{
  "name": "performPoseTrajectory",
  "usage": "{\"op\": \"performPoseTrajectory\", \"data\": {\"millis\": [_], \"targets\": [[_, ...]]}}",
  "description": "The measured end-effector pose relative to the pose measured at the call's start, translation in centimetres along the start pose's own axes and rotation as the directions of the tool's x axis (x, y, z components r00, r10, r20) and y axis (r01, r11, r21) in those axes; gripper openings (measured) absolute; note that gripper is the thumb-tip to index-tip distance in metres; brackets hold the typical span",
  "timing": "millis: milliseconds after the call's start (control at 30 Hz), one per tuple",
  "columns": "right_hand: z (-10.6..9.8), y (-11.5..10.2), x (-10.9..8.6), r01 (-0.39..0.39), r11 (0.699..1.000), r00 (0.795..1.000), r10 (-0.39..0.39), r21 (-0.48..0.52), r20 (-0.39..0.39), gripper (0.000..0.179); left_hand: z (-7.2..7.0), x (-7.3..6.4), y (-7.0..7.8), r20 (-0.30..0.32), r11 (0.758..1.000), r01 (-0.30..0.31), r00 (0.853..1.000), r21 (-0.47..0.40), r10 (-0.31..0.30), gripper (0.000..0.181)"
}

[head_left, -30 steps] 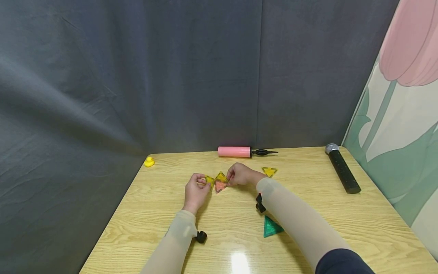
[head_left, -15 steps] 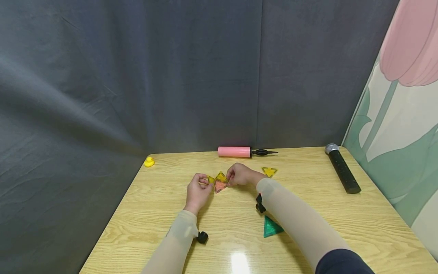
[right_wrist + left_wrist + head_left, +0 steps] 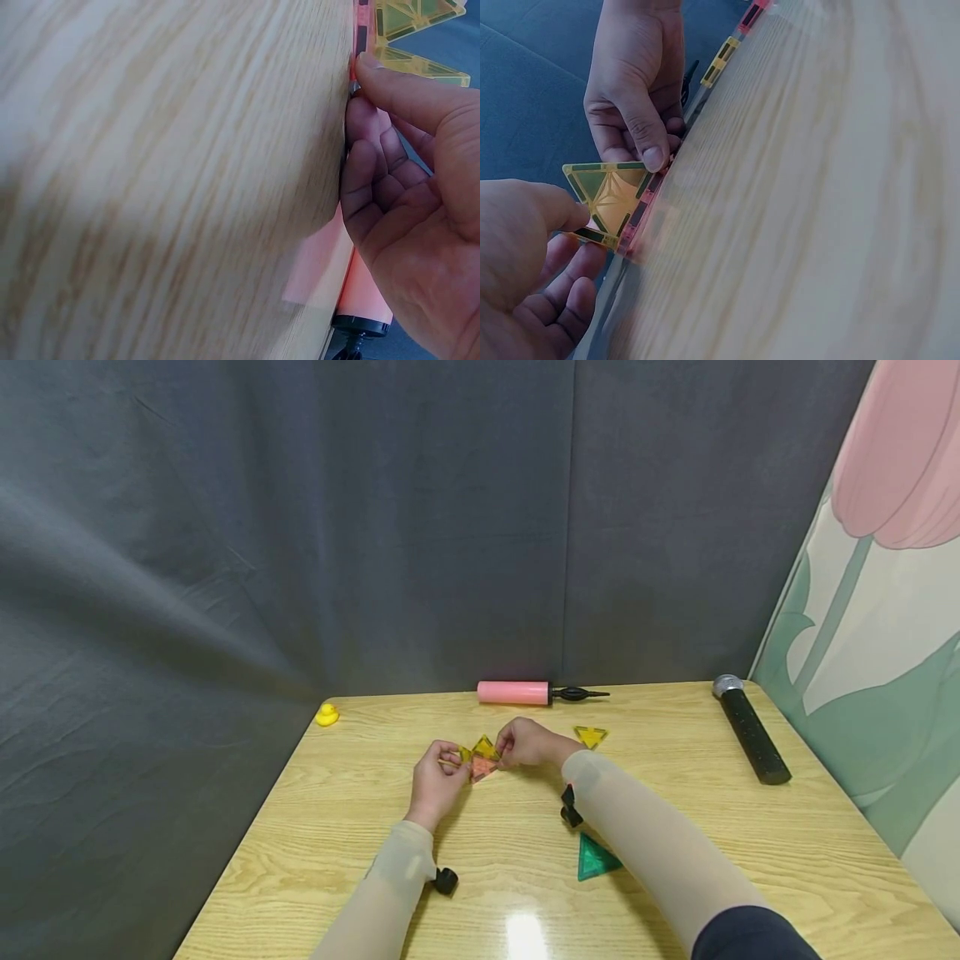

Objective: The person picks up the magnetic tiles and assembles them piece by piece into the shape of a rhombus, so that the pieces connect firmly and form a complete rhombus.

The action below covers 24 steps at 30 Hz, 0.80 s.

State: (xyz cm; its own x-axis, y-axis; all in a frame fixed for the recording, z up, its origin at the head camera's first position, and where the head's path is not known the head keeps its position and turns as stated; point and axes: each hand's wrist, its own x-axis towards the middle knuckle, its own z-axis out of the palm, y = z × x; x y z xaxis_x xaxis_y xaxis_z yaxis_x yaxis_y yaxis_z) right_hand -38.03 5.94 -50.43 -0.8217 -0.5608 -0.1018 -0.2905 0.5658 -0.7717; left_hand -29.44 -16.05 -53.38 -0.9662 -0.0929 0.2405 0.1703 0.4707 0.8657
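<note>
In the head view my left hand [image 3: 437,783] pinches a yellow triangular magnetic tile [image 3: 611,196] by its outer edge. That tile stands tilted up from the table, its lower edge right at the side of a red triangular tile [image 3: 483,768], which lies flat. A second yellow triangular tile [image 3: 485,747] is raised along the red one's far edge. My right hand [image 3: 531,743] holds the red tile's right corner between thumb and forefinger; in the right wrist view the thumb presses on its rim [image 3: 362,37] and the other fingers are curled.
Another yellow triangular tile [image 3: 591,737] lies behind the right wrist. A green triangular tile [image 3: 596,857] sits beside the right forearm. Along the back edge are a yellow toy duck [image 3: 327,715] and a pink hand pump [image 3: 513,692]. A black microphone [image 3: 752,731] lies at the right.
My left hand has moved slightly right, bringing its yellow tile up against the red tile's left side. My right hand has stayed in place.
</note>
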Motion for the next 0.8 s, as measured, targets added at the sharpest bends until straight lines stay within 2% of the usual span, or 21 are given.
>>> {"op": "performPoseTrajectory", "data": {"millis": [800], "targets": [[0.25,0.10,0.18,0.032,0.999,0.999,-0.032,-0.002,-0.004,0.013,0.20,-0.04,-0.11,0.027,1.000,-0.003,1.000,0.005,0.002,0.031]]}}
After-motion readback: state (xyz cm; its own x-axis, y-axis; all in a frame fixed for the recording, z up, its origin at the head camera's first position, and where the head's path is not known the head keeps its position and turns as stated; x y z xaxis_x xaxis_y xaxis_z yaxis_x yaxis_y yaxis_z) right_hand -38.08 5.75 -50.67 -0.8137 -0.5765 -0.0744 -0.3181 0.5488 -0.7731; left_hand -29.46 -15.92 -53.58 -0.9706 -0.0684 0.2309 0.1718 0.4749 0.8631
